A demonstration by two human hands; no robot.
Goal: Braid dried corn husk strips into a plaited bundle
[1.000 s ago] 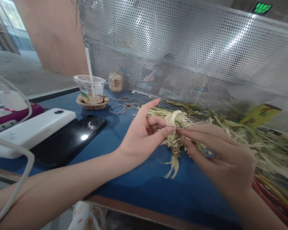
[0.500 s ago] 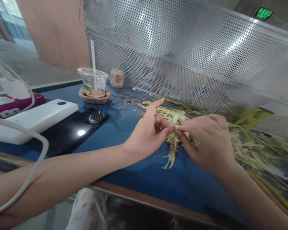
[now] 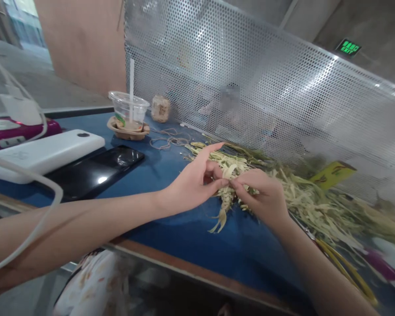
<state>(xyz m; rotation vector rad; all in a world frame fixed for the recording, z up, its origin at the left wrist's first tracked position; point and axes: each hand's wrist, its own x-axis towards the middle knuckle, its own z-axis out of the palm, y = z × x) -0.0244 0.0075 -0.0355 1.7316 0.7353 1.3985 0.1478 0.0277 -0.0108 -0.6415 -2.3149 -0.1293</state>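
Beyond left forearm (image 3: 102,218); black phone (image 3: 94,173)

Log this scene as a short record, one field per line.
Left hand: thumb and fingers pinching a pale plaited piece
Right hand: pinching at the same piece, fingertips close to the left hand's
Piece end: splits into loose strips on the near side
Surface: blue tabletop
Beyond and right of hands: heap of pale green plant strips, yellow card
Left side: black phone, white device, clear cup with straw
Back: perforated metal screen
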